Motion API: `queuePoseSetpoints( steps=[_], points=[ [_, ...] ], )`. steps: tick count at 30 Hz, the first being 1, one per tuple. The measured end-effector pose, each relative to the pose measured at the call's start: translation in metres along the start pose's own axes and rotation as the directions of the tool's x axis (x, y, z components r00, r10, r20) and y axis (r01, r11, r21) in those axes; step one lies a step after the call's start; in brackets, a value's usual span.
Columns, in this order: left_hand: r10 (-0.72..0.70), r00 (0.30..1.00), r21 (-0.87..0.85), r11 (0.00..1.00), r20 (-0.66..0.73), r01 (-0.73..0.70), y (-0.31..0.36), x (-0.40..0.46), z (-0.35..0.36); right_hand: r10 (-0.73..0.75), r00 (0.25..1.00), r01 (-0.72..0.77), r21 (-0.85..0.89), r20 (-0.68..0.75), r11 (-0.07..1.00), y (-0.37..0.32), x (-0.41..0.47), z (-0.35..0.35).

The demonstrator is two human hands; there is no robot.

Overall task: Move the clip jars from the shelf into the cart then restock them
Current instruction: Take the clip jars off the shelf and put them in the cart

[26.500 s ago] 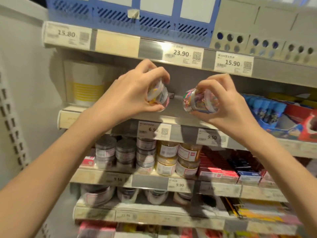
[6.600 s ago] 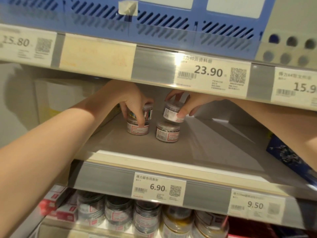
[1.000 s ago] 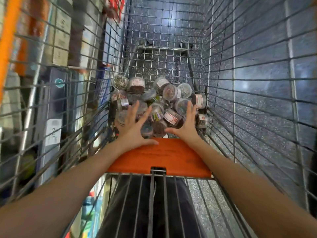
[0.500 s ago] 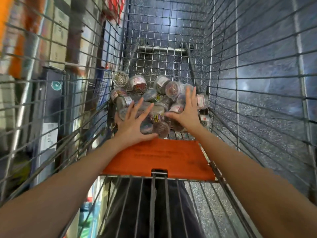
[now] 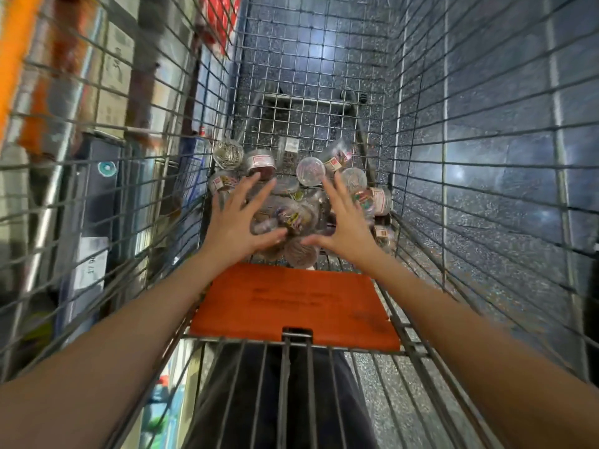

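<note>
Reaching both hands into the cart (image 5: 421, 176), I have left hand (image 5: 238, 226) and right hand (image 5: 345, 230) splayed open, holding nothing, flanking the jars (image 5: 291, 215) heaped on the floor just beyond my fingers (image 5: 249, 189), equally near.

Wire cart (image 5: 421, 176), plastic flap, clear jars: materials as seen.

The cart is bare metal wire in a dull grey finish, lightly shiny where light catches the rods. The fold-down seat flap (image 5: 291, 306) is orange plastic, smooth and matt, with faint moulded lettering. The clip jars (image 5: 310, 170) are clear glossy plastic with paper labels in red and white; one jar of metal clips (image 5: 228, 154) glints silver. The floor (image 5: 486, 92) seen through the mesh is dark speckled tile, polished, with bright reflections. Left hand (image 5: 238, 225) and right hand (image 5: 345, 222) are bare, blurred, above the heap of jars.
</note>
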State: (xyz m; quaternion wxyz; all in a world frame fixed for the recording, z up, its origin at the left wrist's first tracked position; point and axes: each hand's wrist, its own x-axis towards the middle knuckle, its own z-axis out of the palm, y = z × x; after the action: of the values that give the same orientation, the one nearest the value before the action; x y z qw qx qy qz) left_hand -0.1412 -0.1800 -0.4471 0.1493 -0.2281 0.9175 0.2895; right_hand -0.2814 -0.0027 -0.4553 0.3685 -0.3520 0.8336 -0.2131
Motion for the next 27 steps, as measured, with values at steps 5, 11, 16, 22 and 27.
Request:
queuePoseSetpoints(
  steps=[5,11,16,22,27],
  points=[
    [-0.130,0.977,-0.150,0.983,-0.171,0.104,-0.013,0.022,-0.026,-0.016,0.991,0.043,-0.199,0.134,0.979,0.004,-0.014,0.019],
    [0.150,0.989,0.066,0.987,-0.005,-0.149,0.007,0.002,-0.006,-0.015,0.992,0.042,-0.219,0.123,0.975,0.000,-0.018,0.019],
    [0.370,0.924,0.379,0.844,0.100,-0.379,-0.005,-0.012,0.018,-0.078,0.991,0.111,-0.328,0.112,0.938,0.005,-0.015,0.025],
    [0.211,0.970,0.542,0.804,0.122,-0.243,-0.015,0.002,0.014,-0.085,0.996,0.092,-0.297,0.037,0.950,0.003,-0.009,0.020],
    [0.186,0.982,0.503,0.846,0.031,-0.176,-0.015,0.021,0.001,-0.048,0.996,0.042,-0.072,-0.079,0.997,-0.005,0.008,0.004]
  ],
)
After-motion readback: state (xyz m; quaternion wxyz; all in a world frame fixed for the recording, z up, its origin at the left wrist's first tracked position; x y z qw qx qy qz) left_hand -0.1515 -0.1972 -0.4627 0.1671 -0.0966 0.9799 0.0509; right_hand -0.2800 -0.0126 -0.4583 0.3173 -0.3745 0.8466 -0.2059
